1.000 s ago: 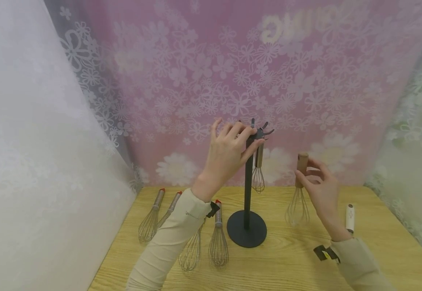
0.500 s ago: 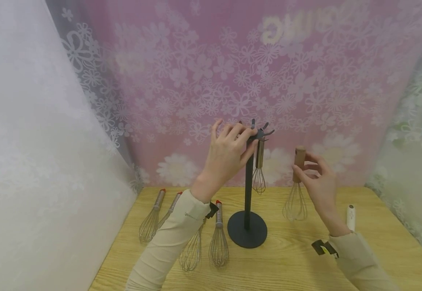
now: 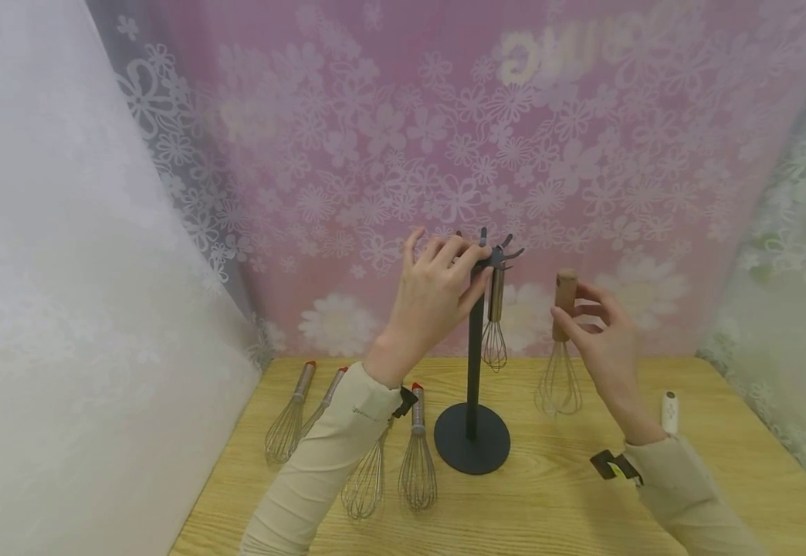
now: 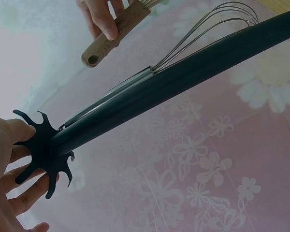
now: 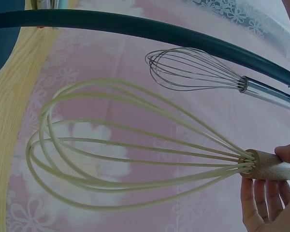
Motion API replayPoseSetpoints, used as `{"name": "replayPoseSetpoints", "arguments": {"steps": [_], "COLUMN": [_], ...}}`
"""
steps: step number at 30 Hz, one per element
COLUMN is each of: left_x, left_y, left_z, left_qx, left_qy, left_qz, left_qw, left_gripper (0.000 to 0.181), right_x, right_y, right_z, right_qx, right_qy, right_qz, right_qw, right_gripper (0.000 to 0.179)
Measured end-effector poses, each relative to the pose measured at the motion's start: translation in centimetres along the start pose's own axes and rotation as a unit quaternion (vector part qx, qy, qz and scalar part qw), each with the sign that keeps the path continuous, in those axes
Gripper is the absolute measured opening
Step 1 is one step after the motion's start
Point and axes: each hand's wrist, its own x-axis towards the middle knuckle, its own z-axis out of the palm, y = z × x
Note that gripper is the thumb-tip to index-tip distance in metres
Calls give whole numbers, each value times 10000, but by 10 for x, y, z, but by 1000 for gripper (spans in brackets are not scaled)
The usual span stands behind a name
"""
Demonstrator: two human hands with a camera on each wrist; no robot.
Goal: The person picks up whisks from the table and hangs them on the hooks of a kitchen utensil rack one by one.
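My left hand point(image 3: 434, 297) pinches the hooked top of a black utensil stand point(image 3: 473, 363), thumb on the near side and fingers spread across the hooks point(image 4: 41, 145). A small metal whisk point(image 3: 496, 309) hangs head down from one hook, close beside the pole. To the right of the stand, my right hand point(image 3: 607, 344) grips a larger whisk point(image 3: 565, 305) by its wooden handle, thumb on one side and fingers on the other. Its pale wire head point(image 5: 135, 150) points down, above the table. The right wrist view shows this head below the hanging whisk.
Several metal whisks with red-tipped handles, such as this whisk point(image 3: 418, 455), lie on the wooden table point(image 3: 535, 502) left of the stand's round base point(image 3: 472, 455). Another item's white handle point(image 3: 670, 413) shows behind the right forearm. A pink flowered curtain point(image 3: 389, 154) hangs behind.
My right hand has lifted the wooden-handled whisk slightly and brought it left, nearer the stand. The left hand stays on the stand's top, and the hanging whisk keeps its place.
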Motion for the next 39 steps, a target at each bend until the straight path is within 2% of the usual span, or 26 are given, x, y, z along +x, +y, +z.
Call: {"name": "replayPoseSetpoints", "arguments": {"steps": [13, 26, 39], "left_x": [0, 0, 0], "left_y": [0, -1, -1], "left_z": [0, 0, 1], "left_qx": [54, 57, 40], "left_qy": [-15, -18, 26], "left_qz": [25, 35, 32], "left_qw": [10000, 10000, 10000], "left_gripper": [22, 22, 22], "right_x": [3, 8, 14], "right_y": [-16, -33, -51], "right_z": [5, 13, 20], "right_qx": [-76, 188, 162], "right_qy": [-85, -136, -222], "right_qz": [-174, -403, -557], "right_qw": [9998, 9989, 9981], "right_gripper": [51, 48, 49]}}
